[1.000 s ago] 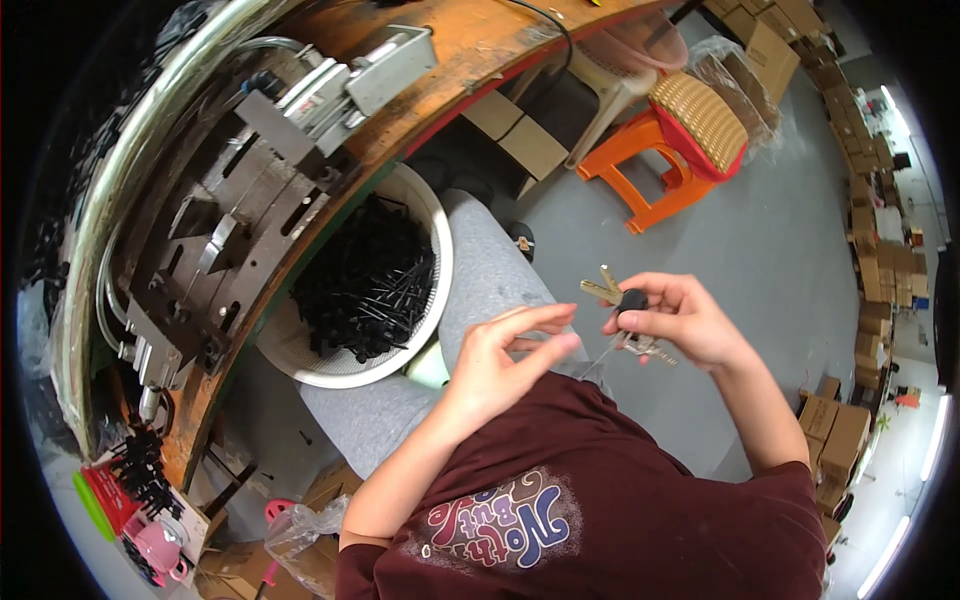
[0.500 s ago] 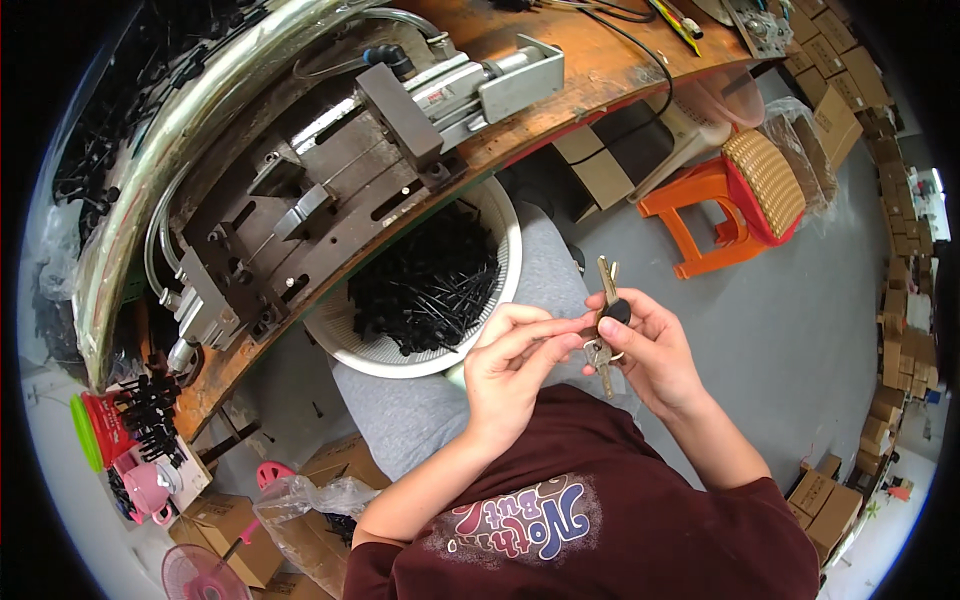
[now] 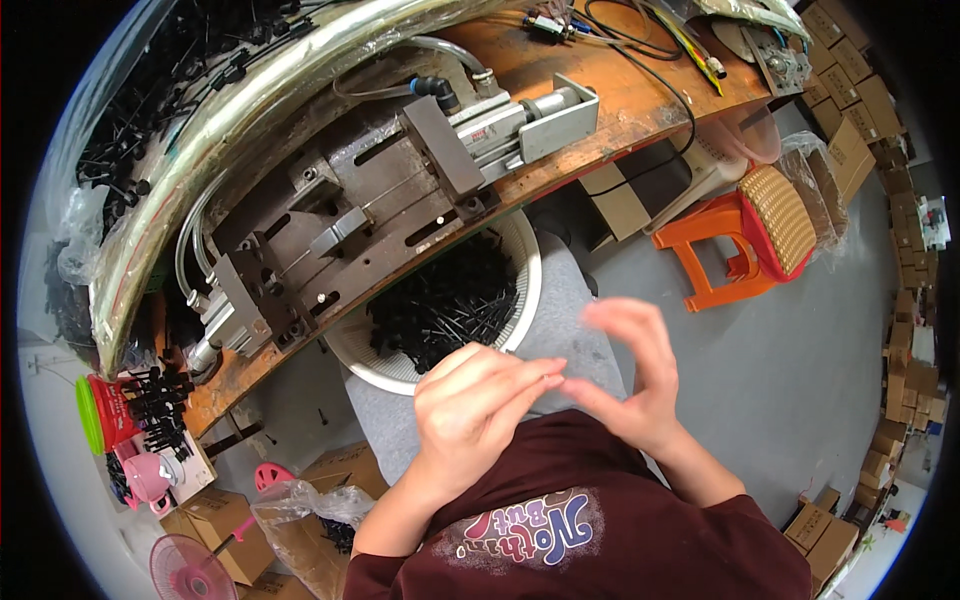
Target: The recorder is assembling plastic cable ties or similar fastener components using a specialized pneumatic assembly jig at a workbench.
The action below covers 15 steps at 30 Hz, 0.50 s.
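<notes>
My left hand is held over my lap with its fingers drawn together in a pinch. What lies inside it, if anything, is hidden. To its right, my right hand has thumb and fingers spread, and nothing shows between them. The thumb tip of the right hand is close to the left fingertips. Just beyond the left hand, a white plastic basket filled with black slender parts rests by my legs, partly under the bench. No keys can be seen in either hand.
A metal clamping fixture with pneumatic cylinders sits on the worn wooden bench. Clear plastic covers black parts at its far left. An orange stool stands to the right, cardboard boxes behind it. A pink fan is at the lower left.
The keys that my hands held have dropped out of sight. My right hand has opened and moved slightly, while the left has stayed pinched. The bench and basket appear shifted rightward and downward in view.
</notes>
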Available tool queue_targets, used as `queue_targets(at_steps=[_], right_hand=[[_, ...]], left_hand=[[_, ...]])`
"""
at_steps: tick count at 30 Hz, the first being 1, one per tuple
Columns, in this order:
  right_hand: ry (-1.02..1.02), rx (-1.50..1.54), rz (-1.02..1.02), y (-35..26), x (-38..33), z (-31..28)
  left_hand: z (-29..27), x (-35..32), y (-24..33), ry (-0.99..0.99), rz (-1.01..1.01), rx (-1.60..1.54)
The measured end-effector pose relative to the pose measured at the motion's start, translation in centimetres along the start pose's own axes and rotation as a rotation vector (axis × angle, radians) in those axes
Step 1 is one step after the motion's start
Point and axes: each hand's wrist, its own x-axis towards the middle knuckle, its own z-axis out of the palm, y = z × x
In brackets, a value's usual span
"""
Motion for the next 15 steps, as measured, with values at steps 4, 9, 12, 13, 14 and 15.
queue_targets(at_steps=[4,9,12,13,14,15], right_hand=[[-0.226,-0.025,-0.092,-1.3,1.5,0.3],[-0.116,0.156,-0.121,-2.0,2.1,1.7],[-0.162,0.286,-0.155,-2.3,3.0,1.9],[-0.198,0.325,-0.131,-2.5,3.3,1.9],[-0.233,0.365,-0.106,-2.8,3.9,1.7],[-0.268,0.404,-0.078,-2.9,4.2,1.7]], left_hand=[[-0.6,0.5,1.6,0.006,0.105,0.133],[-1.7,1.1,1.5,0.043,-0.012,0.004],[-2.7,-0.1,-0.3,-0.141,-0.083,-0.105],[-2.8,-0.8,-0.8,-0.203,-0.111,-0.122],[-2.7,-1.0,-1.2,-0.193,-0.086,-0.142],[-2.9,-1.1,-1.0,-0.196,-0.103,-0.127]])
